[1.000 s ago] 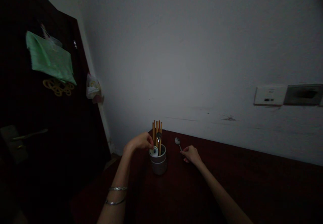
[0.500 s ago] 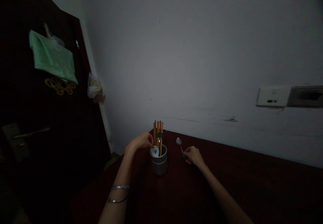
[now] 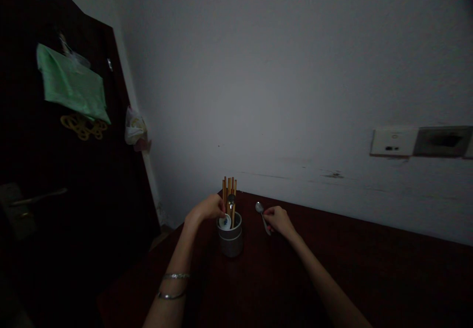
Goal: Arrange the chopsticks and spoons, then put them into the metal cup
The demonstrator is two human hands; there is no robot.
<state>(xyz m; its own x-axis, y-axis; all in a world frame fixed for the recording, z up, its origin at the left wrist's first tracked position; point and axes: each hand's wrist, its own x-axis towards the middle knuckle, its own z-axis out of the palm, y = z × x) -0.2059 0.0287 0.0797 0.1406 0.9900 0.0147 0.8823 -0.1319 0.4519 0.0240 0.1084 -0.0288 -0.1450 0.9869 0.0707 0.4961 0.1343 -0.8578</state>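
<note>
A grey cylindrical utensil holder (image 3: 231, 246) stands upright on the dark red table, with several wooden chopsticks (image 3: 229, 188) sticking out of it. Among them rises a metal spoon or ladle head (image 3: 231, 199). My left hand (image 3: 209, 207) is closed at the holder's left rim, its fingertips pinching the edge of a white ceramic spoon (image 3: 225, 222) with a blue mark, which sits in the holder's mouth. To the right, my right hand (image 3: 280, 220) is closed at the handle of a metal spoon (image 3: 259, 208). That spoon's bowl points away from me; part of its handle is behind my fingers.
The table (image 3: 332, 269) meets a pale wall (image 3: 258, 96) along its far edge. At the left is a dark door (image 3: 84, 195) with a green cloth (image 3: 74, 82) hanging on it. A plastic bag (image 3: 135, 127) hangs by the frame, and a socket plate (image 3: 393, 142) is at right.
My right hand has shifted up along the metal spoon's handle toward its bowl, exposing the handle's end. My left hand stays at the ceramic spoon. The view has turned slightly right.
</note>
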